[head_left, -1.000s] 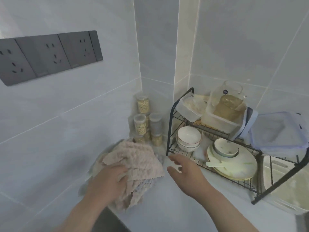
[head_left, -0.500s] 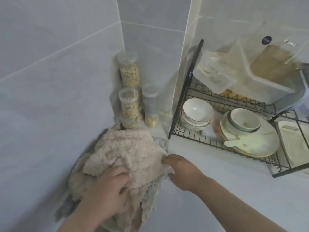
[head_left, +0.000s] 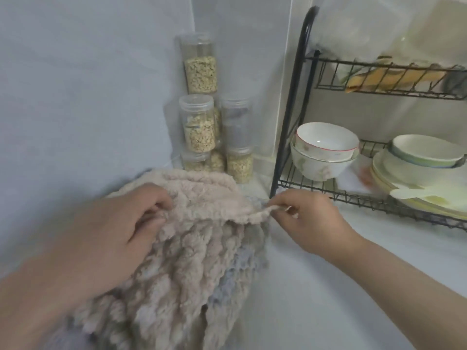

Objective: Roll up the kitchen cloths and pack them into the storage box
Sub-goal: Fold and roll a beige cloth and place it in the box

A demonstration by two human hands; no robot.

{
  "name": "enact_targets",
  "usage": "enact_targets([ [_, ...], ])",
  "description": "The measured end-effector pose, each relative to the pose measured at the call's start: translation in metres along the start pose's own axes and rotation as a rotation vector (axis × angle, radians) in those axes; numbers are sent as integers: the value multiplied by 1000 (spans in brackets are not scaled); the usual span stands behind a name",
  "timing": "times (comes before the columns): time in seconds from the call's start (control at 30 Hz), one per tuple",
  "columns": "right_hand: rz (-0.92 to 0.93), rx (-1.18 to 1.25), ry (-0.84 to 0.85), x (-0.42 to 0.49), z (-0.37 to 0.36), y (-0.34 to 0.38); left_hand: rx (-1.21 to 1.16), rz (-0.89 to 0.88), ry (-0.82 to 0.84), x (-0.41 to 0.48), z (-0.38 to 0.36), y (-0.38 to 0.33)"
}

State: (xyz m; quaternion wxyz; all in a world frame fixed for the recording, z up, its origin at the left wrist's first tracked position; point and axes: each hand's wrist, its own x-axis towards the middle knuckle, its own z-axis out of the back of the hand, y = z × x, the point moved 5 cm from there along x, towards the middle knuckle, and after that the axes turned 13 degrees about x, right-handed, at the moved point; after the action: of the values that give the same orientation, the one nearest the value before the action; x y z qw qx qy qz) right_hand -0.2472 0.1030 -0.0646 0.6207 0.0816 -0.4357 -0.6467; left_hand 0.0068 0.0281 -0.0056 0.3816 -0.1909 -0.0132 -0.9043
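Left forearm cut off at lower-left frame edge. Left hand [head_left: 108, 238]: fingers curled into the top of the beige cloth [head_left: 197, 261], gripping a bunch of it.

Beige cloth: thick, fluffy, ridged pile. It lies heaped on the pale counter [head_left: 328, 299] in the wall corner, with its lower end out of frame. A grey-blue cloth [head_left: 242, 271] of similar pile lies beneath, mostly covered, and only its right margin shows.

Behind them: clear plastic jars [head_left: 199, 130], cylindrical and stacked, most holding pale flakes. The lowest are partly hidden by the cloth.

Right hand [head_left: 310, 223]: thumb and forefinger pinch the beige cloth's right edge.

Just right of that: black wire dish rack [head_left: 290, 122]. The lower shelf holds two nested white bowls [head_left: 323, 150] and stacked plates [head_left: 404, 173], which are cut off at the right edge. Upper shelf contents are blurred and cannot be identified.
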Motion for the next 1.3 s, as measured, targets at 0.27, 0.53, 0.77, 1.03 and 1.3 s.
enact_targets([
  [0.27,-186,507,-486,-18,52,55,1,118,-247,-13,31,16],
  [0.53,-30,494,-841,-68,157,174,-384,32,-558,-13,134,-36],
  [0.77,-18,115,-967,-156,238,222,-726,-90,-646,-27,177,-100],
  [1.03,-477,-172,-731,-205,228,106,-446,-108,-252,17,44,-178],
  [1.3,-729,-181,-435,-233,172,-3,-95,-274,142,9,-89,-215],
])
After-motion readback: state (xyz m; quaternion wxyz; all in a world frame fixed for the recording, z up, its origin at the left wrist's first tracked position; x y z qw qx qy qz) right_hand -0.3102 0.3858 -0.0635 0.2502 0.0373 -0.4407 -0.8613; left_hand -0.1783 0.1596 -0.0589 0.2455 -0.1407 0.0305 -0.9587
